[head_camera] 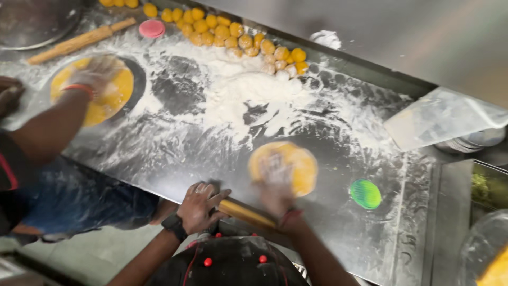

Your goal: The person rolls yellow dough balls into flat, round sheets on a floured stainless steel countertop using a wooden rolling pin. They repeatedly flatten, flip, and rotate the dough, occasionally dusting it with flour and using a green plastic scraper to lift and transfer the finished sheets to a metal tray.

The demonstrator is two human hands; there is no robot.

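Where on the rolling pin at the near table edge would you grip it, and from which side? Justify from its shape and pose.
Grip the rolling pin at its bare middle, coming from above. It is a slim cylinder lying flat along the table edge. The left hand rests on one end, and the blurred right hand crosses the other while touching the yellow dough disc, so the midsection is probably freest.

Dim overhead light, steel glare, hands prob. motion-blurred.

Single head view — looks steeply down, tilted, close over floured steel worktop [174, 153] — no second view.
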